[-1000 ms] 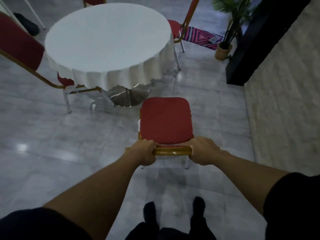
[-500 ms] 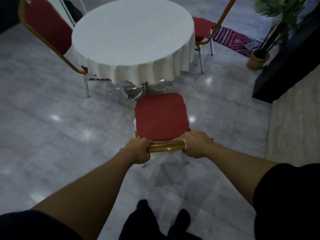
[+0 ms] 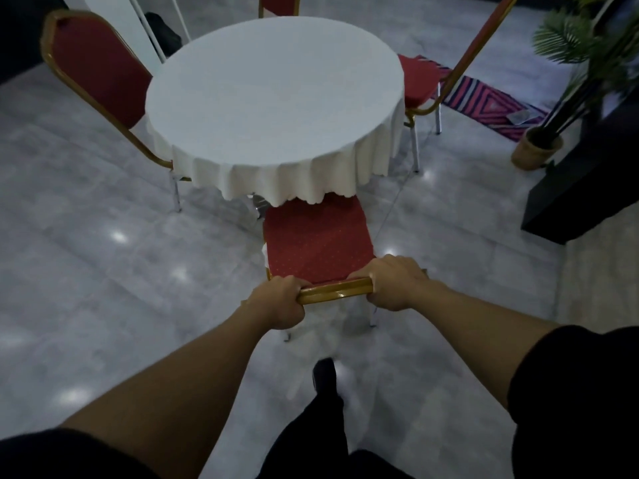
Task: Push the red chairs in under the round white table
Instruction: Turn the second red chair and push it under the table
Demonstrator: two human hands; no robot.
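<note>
Red chair (image 3: 316, 238) was held by its gilt top rail (image 3: 333, 293) — left hand (image 3: 278, 302) and right hand (image 3: 394, 281) grips closed on it. Seat front just under round table (image 3: 276, 98) cloth. Rigid frame, judged light — rail is the hold.

Four chairs ring the table (image 3: 273, 98): near chair (image 3: 316, 236) at its front edge, others left (image 3: 96, 70), right (image 3: 420, 79), behind (image 3: 279, 4).

Front edge of the near chair seat (image 3: 316, 242) hidden under the tablecloth (image 3: 276, 188); far chair (image 3: 279, 4) behind the desk cut off at top.
</note>
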